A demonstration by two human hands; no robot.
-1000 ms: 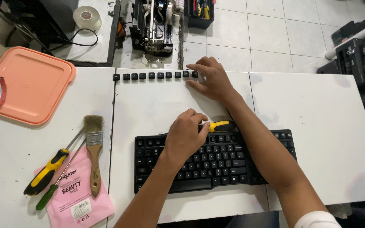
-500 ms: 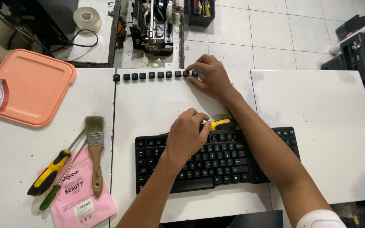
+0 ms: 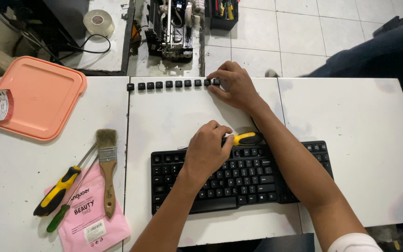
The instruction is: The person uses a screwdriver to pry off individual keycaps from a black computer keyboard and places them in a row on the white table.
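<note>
A black keyboard (image 3: 253, 179) lies on the white table near its front edge. My left hand (image 3: 207, 150) rests on the keyboard's upper left part, closed around a yellow-handled screwdriver (image 3: 247, 138) that lies along the top row. My right hand (image 3: 234, 85) reaches to the far edge of the table, fingertips on the right end of a row of several loose black keycaps (image 3: 171, 85) lined up there.
At the left lie a peach plastic lid (image 3: 36, 98), a paintbrush (image 3: 107, 168), two screwdrivers (image 3: 57, 191) and a pink packet (image 3: 87, 212). Beyond the table are a tape roll (image 3: 98, 21), cables and an opened machine (image 3: 173, 28). A dark-clothed person (image 3: 378, 46) is at top right.
The view has shifted slightly and a dark-clothed person has come into sight at top right. Both hands stay where they were.
</note>
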